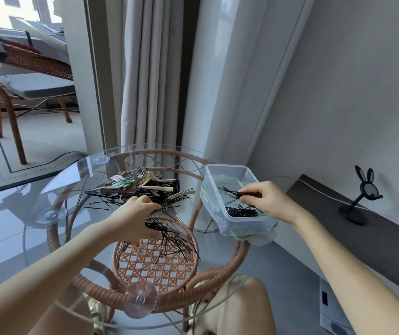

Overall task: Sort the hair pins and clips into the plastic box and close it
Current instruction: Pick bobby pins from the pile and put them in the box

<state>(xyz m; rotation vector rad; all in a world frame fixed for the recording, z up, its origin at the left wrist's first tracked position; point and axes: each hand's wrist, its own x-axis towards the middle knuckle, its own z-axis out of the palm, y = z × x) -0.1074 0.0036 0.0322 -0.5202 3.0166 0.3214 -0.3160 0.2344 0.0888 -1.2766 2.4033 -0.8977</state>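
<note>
Far out to the left of both grips, beyond the glass door, we see a wicker chair (31,66); nearer in, the glass table (72,180) spreads under both hands, with its wicker frame (101,292) showing through.

The left hand (136,216) has its fingers curled round a bundle of black hair pins (171,238); the bundle is clamped in the fist and fans out loose below and to the right of the grip, hanging over the table top. Just beyond the knuckles of that hand lies the pile of clips (140,187), pastel, brown and gold ones mixed with more black pins, resting on the glass; we cannot tell whether the hand touches it.

To the right of the pile stands the plastic box (246,226), open, sitting on its green-edged lid (258,238) at the table's edge. The right hand (263,199) hovers over the box; thumb and fingers pinch a few dark pins (232,192), which stick out leftward from the grip, above the box floor; just under and nearer than that grip a heap of black pins (242,211) lies in the box's near end.

Well to the right of this hand, a black rabbit-eared mirror (362,194) stands on a dark ledge.
</note>
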